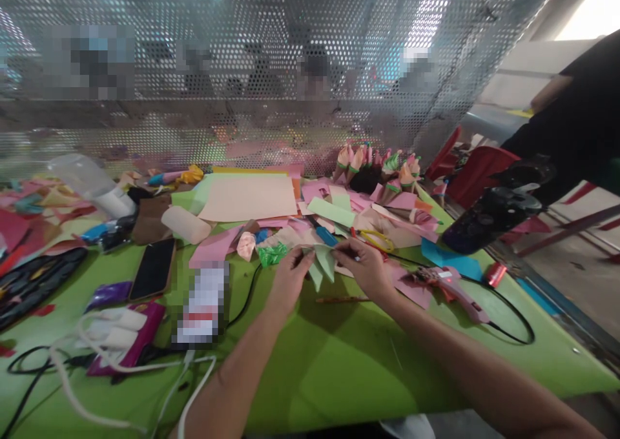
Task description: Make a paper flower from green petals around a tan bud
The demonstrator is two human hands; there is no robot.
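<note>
A pale green piece of paper (323,265), folded into points that hang down, is held up between my hands over the green table. My left hand (294,270) pinches its left side with fingers and thumb pressed together. On the opposite edge, my right hand (362,265) grips the paper in a similar pinch. Below the paper a pencil (343,300) lies flat on the table. Just beyond my hands are a blue-handled tool (327,235) and yellow-handled scissors (376,240). Crumpled green foil (272,254) sits beside my left hand.
A pink glue gun (458,290) with its cord lies at right, near a dark bottle (489,216). Paper cone-shaped pieces (378,163) stand behind. Phones (153,270), a magenta power strip (128,342) and white cables (72,390) occupy the left. A perforated metal panel (271,122) borders the back.
</note>
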